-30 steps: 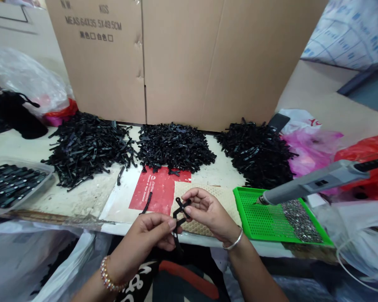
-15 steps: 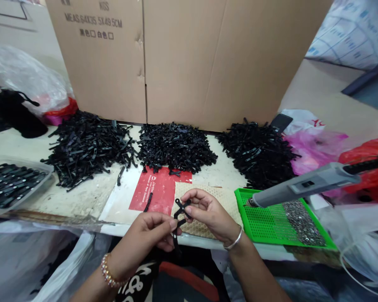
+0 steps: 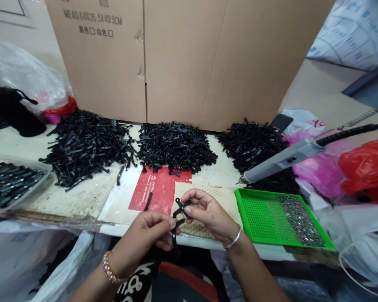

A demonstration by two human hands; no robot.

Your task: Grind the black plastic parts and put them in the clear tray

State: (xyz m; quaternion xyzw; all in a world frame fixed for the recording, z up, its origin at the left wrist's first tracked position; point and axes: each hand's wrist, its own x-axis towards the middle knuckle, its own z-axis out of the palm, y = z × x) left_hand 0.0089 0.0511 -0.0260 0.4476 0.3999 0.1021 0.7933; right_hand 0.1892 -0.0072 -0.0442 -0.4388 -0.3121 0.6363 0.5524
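Observation:
My left hand pinches a long black plastic strip between thumb and fingers. My right hand grips a small black X-shaped plastic piece with a round hole at one tip. The two pieces meet or overlap between my fingertips; whether they are joined I cannot tell. Both hands are over the front edge of the table, near a beige textured mat. To the left of the mat, a loose black strip lies on a red printed sheet.
Three heaps of black parts, left, middle and right, lie before a big cardboard box. A grey electric screwdriver hangs above a green tray with small metal screws. A clear tub of black strips stands left.
The hanging screwdriver has swung up and back, away from over the green tray toward the right heap. My hands and the black pieces have barely moved.

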